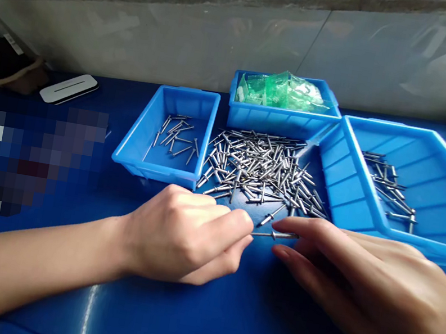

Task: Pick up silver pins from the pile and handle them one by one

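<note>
Right hand (373, 289), its grip slightly parted, is at one end of a rivet (275, 235); left hand (190, 235) pinches the other above the table (196, 328).

Between the left hand (192, 236) and the right hand (372, 294), the tabletop (238, 329) leaves passage toward six o'clock. A rivet heap (259, 167) obstructs twelve, with the rear bin (273, 122) behind; the left bin (156, 170) blocks ten, the right bin (344, 173) two.
</note>
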`<state>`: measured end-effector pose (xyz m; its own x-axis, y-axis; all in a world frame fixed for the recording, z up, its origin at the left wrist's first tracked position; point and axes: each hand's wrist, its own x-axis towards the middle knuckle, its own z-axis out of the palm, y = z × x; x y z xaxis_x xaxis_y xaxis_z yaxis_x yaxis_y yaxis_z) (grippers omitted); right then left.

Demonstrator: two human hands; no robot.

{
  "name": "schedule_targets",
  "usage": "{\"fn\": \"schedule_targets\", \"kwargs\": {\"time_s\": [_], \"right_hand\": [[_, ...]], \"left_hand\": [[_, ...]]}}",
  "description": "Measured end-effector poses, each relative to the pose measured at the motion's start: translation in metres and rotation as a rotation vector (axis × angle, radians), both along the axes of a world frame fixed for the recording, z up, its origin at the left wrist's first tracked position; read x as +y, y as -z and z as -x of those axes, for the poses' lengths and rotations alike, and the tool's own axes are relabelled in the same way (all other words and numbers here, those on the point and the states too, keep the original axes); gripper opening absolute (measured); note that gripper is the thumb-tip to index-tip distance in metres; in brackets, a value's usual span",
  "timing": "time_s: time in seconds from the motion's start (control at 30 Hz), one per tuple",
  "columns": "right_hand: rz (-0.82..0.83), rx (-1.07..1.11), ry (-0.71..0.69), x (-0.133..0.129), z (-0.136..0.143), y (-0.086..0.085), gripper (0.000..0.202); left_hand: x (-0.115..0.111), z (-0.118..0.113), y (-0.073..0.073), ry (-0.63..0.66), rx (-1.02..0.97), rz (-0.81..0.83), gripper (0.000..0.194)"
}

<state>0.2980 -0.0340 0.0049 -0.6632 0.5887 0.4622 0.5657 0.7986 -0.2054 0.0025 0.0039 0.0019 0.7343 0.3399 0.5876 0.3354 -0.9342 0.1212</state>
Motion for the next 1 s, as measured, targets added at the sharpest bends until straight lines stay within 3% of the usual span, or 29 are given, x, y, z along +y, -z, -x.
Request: {"fn": "schedule_targets", "kwargs": {"time_s": [0.13,0.2,0.33,0.5,0.7,0.9,1.0], "right_hand": [[0.072,0.069,0.088,-0.007,-0.004,0.008,0.015],[0.102,0.101,0.111,-0.008,-0.005,0.01,0.02],[0.051,0.081,0.063,-0.003,-0.002,0.003,0.014],[-0.014,0.033,-0.023,0.004,-0.002,-0.005,0.038],[0.017,0.011,-0.045,0.004,-0.003,-0.002,0.044],[0.064,0.063,0.066,-0.001,-0.002,0.013,0.026],[0.1,0.064,0.042,-0.004,-0.005,0.014,0.025]], "left_hand": [[0.001,0.001,0.002,0.0,0.034,-0.01,0.049],[0.0,0.003,0.003,-0.001,0.046,-0.011,0.052],[0.002,0.005,0.004,-0.017,0.064,-0.017,0.052],[0.003,0.005,0.004,-0.012,0.068,-0.006,0.052],[0.0,0.003,0.002,0.003,0.028,0.001,0.052],[0.001,0.002,-0.001,0.006,0.036,0.004,0.048],[0.002,0.002,-0.001,0.001,0.054,0.022,0.047]]}}
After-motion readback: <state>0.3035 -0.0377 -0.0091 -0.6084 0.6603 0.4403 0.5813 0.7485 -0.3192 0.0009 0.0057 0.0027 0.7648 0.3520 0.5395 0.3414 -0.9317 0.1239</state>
